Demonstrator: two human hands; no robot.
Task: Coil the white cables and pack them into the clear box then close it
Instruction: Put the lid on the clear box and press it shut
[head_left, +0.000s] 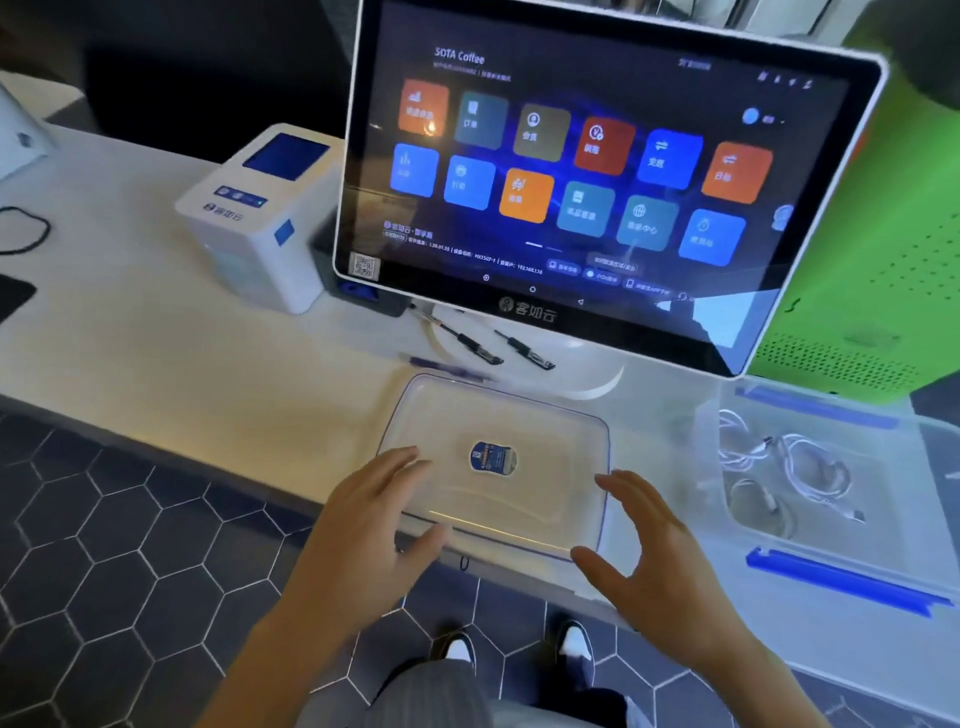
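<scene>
clear box (831, 525): set open at the right, white cables (789, 467) seen inside.
lid (493, 457): laid flat at the counter edge, apart from the box.
left hand (363, 525), right hand (654, 551): spread wide at the lid's sides, nothing gripped.
step: closing judged in hand; lid to be lifted, carried right, pressed on.

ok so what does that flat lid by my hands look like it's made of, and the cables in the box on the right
The clear rectangular lid looks like glossy transparent plastic: the white counter shows through it and its near edge catches light. The thin white cables in the clear box look like smooth rubbery-sheathed cords, probably plastic-coated, since they lie in soft loops.
</scene>
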